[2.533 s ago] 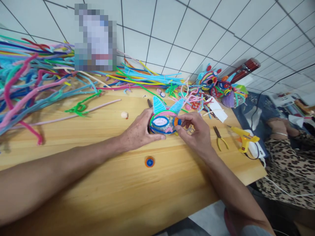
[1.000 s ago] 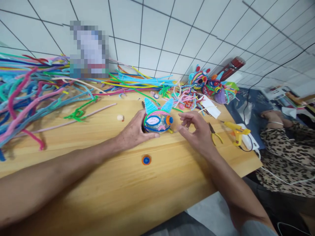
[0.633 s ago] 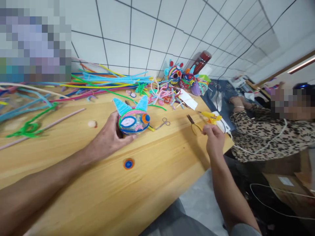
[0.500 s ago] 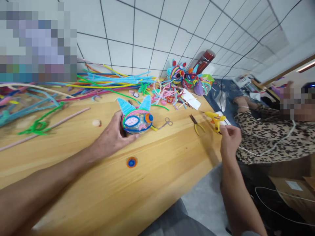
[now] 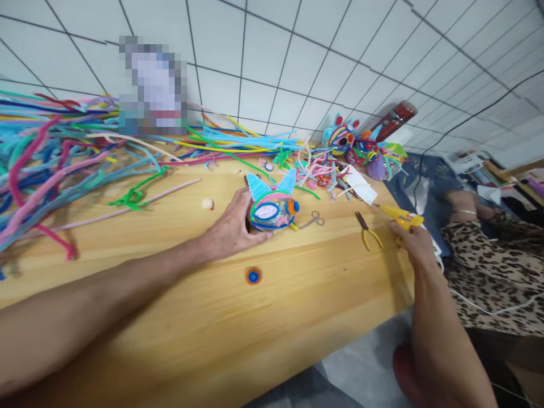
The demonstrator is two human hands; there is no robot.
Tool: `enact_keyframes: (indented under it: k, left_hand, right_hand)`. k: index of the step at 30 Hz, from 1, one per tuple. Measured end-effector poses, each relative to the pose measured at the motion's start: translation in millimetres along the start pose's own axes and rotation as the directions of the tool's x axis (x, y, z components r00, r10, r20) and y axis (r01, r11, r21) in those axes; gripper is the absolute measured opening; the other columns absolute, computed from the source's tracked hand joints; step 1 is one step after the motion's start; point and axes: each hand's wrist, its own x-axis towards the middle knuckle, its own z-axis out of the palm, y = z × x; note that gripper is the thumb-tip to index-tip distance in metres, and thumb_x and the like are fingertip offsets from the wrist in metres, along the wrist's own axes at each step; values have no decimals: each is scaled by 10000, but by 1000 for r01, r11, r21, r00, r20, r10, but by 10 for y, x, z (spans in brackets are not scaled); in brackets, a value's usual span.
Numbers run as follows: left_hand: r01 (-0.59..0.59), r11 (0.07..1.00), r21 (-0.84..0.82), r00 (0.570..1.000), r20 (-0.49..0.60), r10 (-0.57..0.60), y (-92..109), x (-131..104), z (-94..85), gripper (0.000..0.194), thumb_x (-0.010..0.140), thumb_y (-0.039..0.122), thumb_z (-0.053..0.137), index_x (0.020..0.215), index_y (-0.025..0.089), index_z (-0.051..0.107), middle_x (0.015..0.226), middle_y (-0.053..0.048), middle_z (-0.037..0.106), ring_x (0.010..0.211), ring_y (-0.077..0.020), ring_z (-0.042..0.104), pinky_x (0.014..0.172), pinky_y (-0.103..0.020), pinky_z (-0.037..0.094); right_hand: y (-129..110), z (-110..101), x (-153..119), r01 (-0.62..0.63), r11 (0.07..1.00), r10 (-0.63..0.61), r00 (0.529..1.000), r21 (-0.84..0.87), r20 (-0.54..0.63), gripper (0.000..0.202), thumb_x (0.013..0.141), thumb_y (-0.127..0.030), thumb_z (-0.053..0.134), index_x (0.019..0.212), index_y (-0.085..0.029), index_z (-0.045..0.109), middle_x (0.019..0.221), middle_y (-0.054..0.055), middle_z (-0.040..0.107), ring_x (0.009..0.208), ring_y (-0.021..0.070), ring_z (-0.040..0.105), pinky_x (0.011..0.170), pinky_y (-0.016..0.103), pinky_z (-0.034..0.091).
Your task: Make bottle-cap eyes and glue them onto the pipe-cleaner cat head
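Observation:
My left hand is closed around the side of a pipe-cleaner animal head, a round craft piece. It has two light-blue pointed ears, a white-and-blue eye and an orange-and-blue coil sticking out at the right. Over at the table's right edge, my right hand grips a yellow glue gun by its handle, nozzle pointing left. A loose orange-and-blue coil disc lies flat on the wood, nearer to me than the head. Small scissors and yellow-handled pliers rest between my hands.
Heaps of coloured pipe cleaners cover the left and back of the wooden table. Finished craft heads and a red flask stand at the back right. A person in leopard print sits at the right, beside a white cord.
My view has swung left, so the table things appear farther right. My right hand has closed more fully round the glue gun's handle. My left hand still holds the animal head in place.

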Motion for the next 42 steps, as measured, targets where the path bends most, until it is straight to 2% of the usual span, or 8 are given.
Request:
enact_keyframes:
  k: [4,7,8,11,15,20,28,42]
  left_hand:
    - [23,999,-27,1000,8,-23,17,-9,8,647,789,367,816,1293,225,436,1259,-115,610,1288,-346,614,1124,-551,547]
    - [99,995,-16,995,-13,-99,-21,-12,32,649,756,459,858,1205,227,453,1184,-106,624,1159,-342,659,1034,-557,583]
    - [115,993,-19,993,-22,-116,-37,-12,42,667,743,479,874,1198,227,456,1181,-107,627,1141,-338,664,1020,-556,587]
    - [113,992,-51,992,-47,-116,-74,-8,66,737,714,487,909,1237,230,458,1240,-117,628,1188,-338,658,1044,-550,576]
    - [80,996,-31,995,-64,-82,-73,0,74,763,702,492,927,1248,231,463,1258,-113,622,1170,-328,657,1020,-520,580]
    - [22,1000,-15,998,-63,-23,-55,10,66,730,722,469,924,1248,217,485,1262,-124,628,1174,-337,655,1013,-512,581]
    - [-21,999,-26,997,-77,19,-80,24,86,726,733,474,923,1286,225,524,1296,-139,638,1220,-375,647,1051,-595,569]
    - [-41,998,-36,997,-67,39,-58,38,73,672,738,403,923,1270,232,550,1297,-129,655,1252,-381,645,1081,-586,565]
  right_hand:
    - [-381,112,-31,-124,986,127,992,109,-20,218,843,-471,867,786,-279,782,680,58,758,496,201,668,460,333,477]
    - [-891,249,-228,-214,965,224,973,151,-52,280,860,-470,855,1014,-239,816,967,88,829,743,253,799,626,363,619]
    - [-1075,297,-305,-232,960,242,969,156,-46,285,833,-466,875,983,-232,811,959,73,827,786,265,806,679,388,646]
    - [-1556,426,-492,-144,976,140,989,164,39,222,844,-427,872,969,-257,803,888,33,806,757,249,782,660,381,651]
    - [-1928,534,-565,126,988,-142,966,86,216,244,910,-294,810,1152,-292,780,1050,53,815,861,255,791,685,363,651]
    - [-2179,628,-500,399,917,-384,873,12,300,353,929,-216,750,1273,-282,708,1151,93,798,991,290,791,821,412,653]
    - [-2503,815,-413,652,745,-580,737,-140,348,309,978,-200,656,1276,-283,661,1078,102,808,889,290,788,711,403,622]
    - [-2582,861,-395,692,685,-601,714,-228,359,215,992,-173,623,1197,-239,630,1003,109,792,856,282,775,679,386,587]
